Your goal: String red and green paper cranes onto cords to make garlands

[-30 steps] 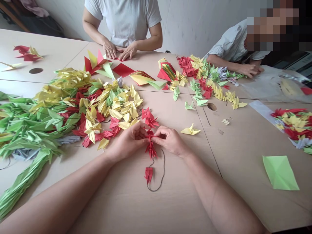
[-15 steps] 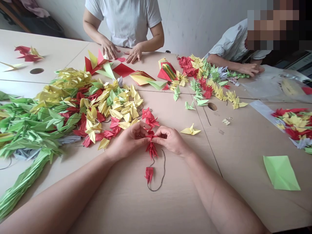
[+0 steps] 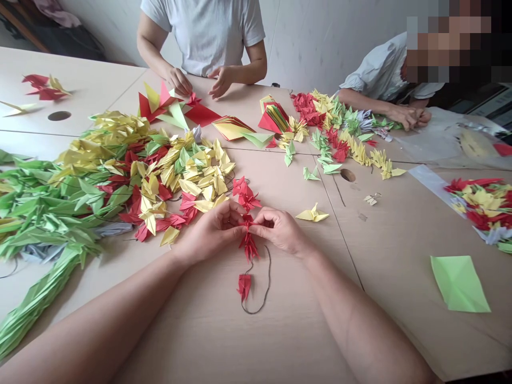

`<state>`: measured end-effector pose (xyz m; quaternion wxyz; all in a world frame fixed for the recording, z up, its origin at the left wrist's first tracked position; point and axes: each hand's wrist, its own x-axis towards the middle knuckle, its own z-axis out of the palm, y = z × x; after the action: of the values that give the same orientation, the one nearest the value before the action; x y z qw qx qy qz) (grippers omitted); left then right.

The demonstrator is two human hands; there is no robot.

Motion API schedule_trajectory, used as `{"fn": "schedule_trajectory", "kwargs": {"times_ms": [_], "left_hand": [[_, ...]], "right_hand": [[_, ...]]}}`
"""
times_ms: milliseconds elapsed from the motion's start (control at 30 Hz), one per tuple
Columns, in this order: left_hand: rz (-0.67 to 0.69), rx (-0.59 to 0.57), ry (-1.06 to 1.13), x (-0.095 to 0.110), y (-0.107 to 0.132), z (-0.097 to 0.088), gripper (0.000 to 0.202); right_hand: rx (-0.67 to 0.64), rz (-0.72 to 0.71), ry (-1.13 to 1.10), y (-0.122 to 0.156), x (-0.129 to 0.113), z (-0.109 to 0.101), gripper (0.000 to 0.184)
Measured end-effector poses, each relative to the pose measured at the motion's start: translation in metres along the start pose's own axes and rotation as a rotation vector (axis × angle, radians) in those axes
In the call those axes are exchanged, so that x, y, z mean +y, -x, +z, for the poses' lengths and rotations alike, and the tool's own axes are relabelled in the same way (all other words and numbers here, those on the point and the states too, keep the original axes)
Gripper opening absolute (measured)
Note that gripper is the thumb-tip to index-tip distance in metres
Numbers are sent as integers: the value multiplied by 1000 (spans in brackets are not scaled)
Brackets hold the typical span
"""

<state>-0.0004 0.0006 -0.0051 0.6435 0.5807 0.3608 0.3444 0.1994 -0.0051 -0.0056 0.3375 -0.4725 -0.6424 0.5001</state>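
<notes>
Both of my hands meet at the middle of the table, pinching one red paper crane (image 3: pixel 247 227) from either side. My left hand (image 3: pixel 220 223) is closed on its left wing, and my right hand (image 3: pixel 276 228) is closed on its right wing. Just below my fingers hang more red cranes (image 3: pixel 249 248) packed together on a dark string (image 3: pixel 267 290). The string loops down past a single red crane (image 3: pixel 244 287) lying flatter on the table. Above my fingertips sit further red cranes (image 3: pixel 245 193). A yellow crane (image 3: pixel 312 214) rests right of my right hand.
Heaped strings of green cranes (image 3: pixel 44 213) and yellow cranes (image 3: pixel 116 130) fill the left side. Folded paper sheets (image 3: pixel 234 128) lie ahead, near a co-worker's hands (image 3: pixel 220 81). Another person's hands (image 3: pixel 408 116) are at the far right. A green square sheet (image 3: pixel 460 284) lies at right.
My hands keep the same pinch on the red crane, with hardly any movement. Across the table, the co-worker's hands have lifted from the tabletop, one now holding a small red paper piece.
</notes>
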Motion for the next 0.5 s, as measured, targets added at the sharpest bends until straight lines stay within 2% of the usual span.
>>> {"fn": "schedule_trajectory", "kwargs": {"times_ms": [267,500], "left_hand": [[37,-47,-31,2,-1,0,25],[-2,14,-166,-2,2,1,25]], "right_hand": [[-9,7,-18,0,-1,-1,14],[2,-49,75,2,1,2,7]]}}
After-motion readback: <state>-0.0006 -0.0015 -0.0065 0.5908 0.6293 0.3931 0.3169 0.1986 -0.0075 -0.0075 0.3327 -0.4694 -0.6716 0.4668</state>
